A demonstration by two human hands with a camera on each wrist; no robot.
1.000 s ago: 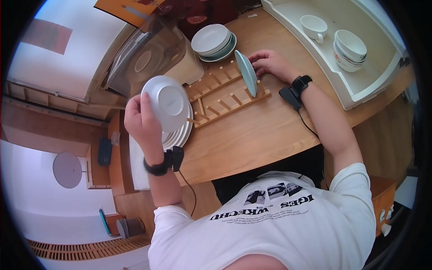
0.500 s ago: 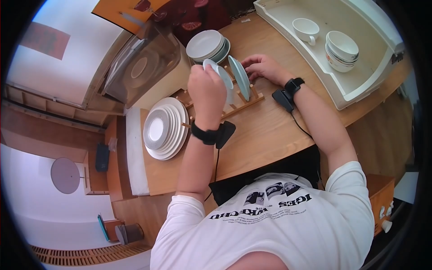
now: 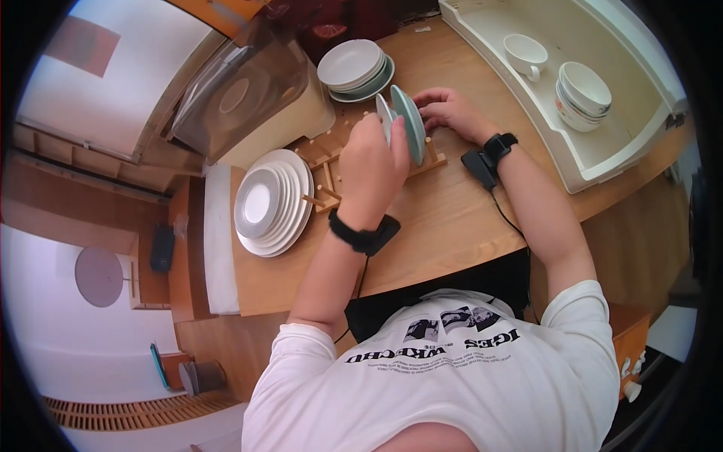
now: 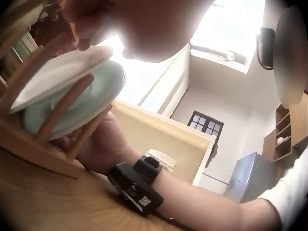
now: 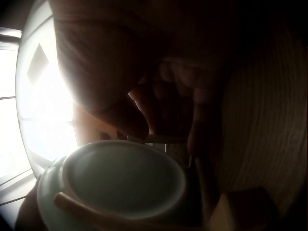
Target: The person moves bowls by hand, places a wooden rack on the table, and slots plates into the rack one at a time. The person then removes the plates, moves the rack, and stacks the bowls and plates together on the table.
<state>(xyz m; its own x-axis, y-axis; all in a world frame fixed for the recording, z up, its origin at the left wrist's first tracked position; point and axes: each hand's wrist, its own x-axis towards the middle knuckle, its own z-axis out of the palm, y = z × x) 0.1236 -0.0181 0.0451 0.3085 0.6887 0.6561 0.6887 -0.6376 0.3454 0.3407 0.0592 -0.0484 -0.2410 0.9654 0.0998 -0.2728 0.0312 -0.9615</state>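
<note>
My left hand (image 3: 370,169) grips a white plate (image 3: 384,117) by its edge, tilted on edge among the pegs of a wooden dish rack (image 3: 327,200). Right beside it a pale green plate (image 3: 409,124) stands on edge at the rack's right end. In the left wrist view the white plate (image 4: 62,72) overlaps the green plate (image 4: 108,79) behind the pegs. My right hand (image 3: 452,113) is on the green plate's far side, fingers loosely bent. The right wrist view has its fingertips close over the rim of the green plate (image 5: 120,178), one peg crossing in front.
Left of the rack lies a stack of white plates (image 3: 260,207). Behind it are white dishes (image 3: 350,64) stacked on a green one, and a translucent-lidded bin (image 3: 241,98). A cream tray (image 3: 557,143) at right holds a cup (image 3: 525,53) and stacked bowls (image 3: 584,94).
My left hand has carried the white plate from above the left stack rightward to the rack, turning it on edge next to the green plate. My right hand stays by the green plate.
</note>
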